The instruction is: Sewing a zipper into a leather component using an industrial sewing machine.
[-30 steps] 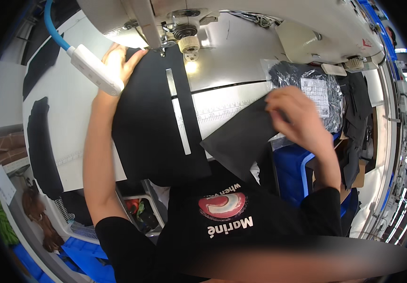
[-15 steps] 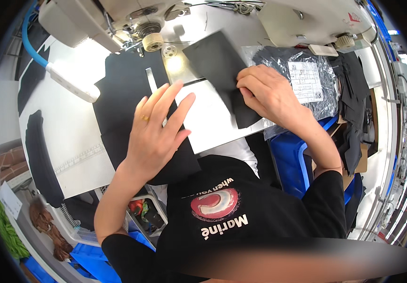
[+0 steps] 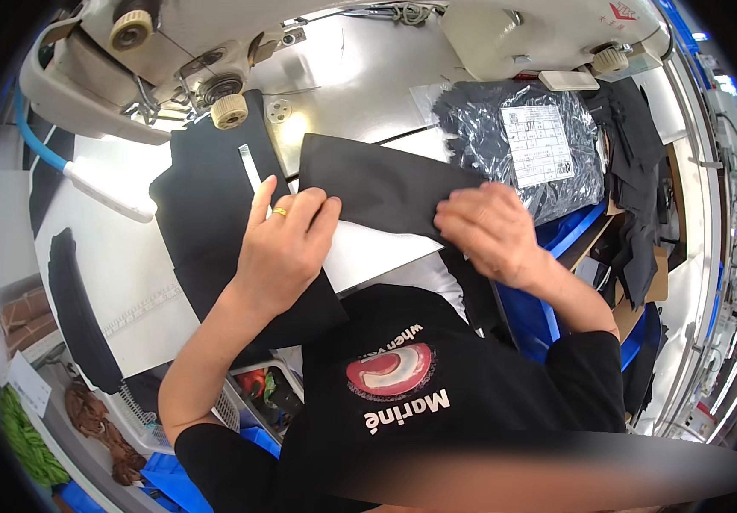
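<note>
Aligning step: left hand (image 3: 281, 244) flat, fingers spread on large black panel (image 3: 214, 214), right hand (image 3: 492, 235) pinching smaller black piece (image 3: 377, 188); next likely needs edges matched near presser foot (image 3: 230, 109).

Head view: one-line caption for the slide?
Left hand flat on a large black fabric panel, right hand gripping a smaller black fabric piece beside the sewing machine.

A white worktable (image 3: 120, 282) carries a cream industrial sewing machine (image 3: 129, 60) with a shiny steel bed plate (image 3: 360, 85) under bright light. Blue plastic bins (image 3: 548, 308) stand beneath the table's right edge.
</note>
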### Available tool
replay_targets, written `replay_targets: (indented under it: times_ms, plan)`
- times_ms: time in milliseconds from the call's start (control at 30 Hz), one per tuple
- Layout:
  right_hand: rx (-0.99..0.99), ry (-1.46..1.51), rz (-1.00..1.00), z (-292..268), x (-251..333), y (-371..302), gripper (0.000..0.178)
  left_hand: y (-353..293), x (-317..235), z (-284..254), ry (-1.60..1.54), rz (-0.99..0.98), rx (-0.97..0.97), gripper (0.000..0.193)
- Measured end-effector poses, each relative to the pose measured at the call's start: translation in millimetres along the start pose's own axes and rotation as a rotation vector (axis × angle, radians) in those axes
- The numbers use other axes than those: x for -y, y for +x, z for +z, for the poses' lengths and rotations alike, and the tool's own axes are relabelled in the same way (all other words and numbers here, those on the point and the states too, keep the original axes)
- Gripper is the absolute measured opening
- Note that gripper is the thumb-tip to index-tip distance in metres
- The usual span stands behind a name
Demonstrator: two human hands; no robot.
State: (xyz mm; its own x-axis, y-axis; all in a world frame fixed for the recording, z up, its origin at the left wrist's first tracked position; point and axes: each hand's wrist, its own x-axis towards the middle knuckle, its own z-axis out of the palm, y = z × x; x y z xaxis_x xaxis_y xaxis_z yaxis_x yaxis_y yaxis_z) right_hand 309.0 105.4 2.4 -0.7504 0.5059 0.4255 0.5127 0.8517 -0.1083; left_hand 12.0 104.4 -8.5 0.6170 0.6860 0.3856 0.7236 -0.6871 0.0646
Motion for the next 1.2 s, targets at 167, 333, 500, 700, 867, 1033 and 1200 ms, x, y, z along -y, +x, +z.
replay_targets:
  times_ms: [167, 333, 500, 700, 867, 1033, 1200]
  plan:
    - [-0.204, -0.08, 0.03, -15.0, -10.9, 14.6, 0.03, -1.5, 0.2, 1.8, -0.161, -0.066, -0.115, 0.024]
    - [0.025, 0.218, 0.26, -9.0, 5.0, 36.2, 0.064, 8.2, 5.9, -5.8, -0.442, -0.25, -0.169, 0.02]
    - [-0.239, -0.153, 0.013, -9.4, -29.3, 37.8, 0.032, 12.5, 8.3, -8.7, -0.129, -0.042, -0.371, 0.023]
    - [-0.023, -0.043, 0.02, 4.1, -39.1, 4.8, 0.033, -1.4, -9.9, 0.0, -0.156, 0.026, -0.073, 0.031]
    - [-0.054, 0.1, 0.063, 6.5, -30.9, -2.0, 0.017, -6.1, 2.7, -6.0, -0.437, -0.146, -0.025, 0.019]
    - [0.029, 0.245, 0.196, 0.8, -25.7, 11.6, 0.013, -3.0, 10.3, -17.2, -0.374, -0.148, -0.012, 0.014]
    - [-0.008, 0.178, 0.378, 5.2, -23.0, 28.4, 0.011, 0.0, 6.9, -13.5, -0.536, -0.34, -0.014, 0.012]
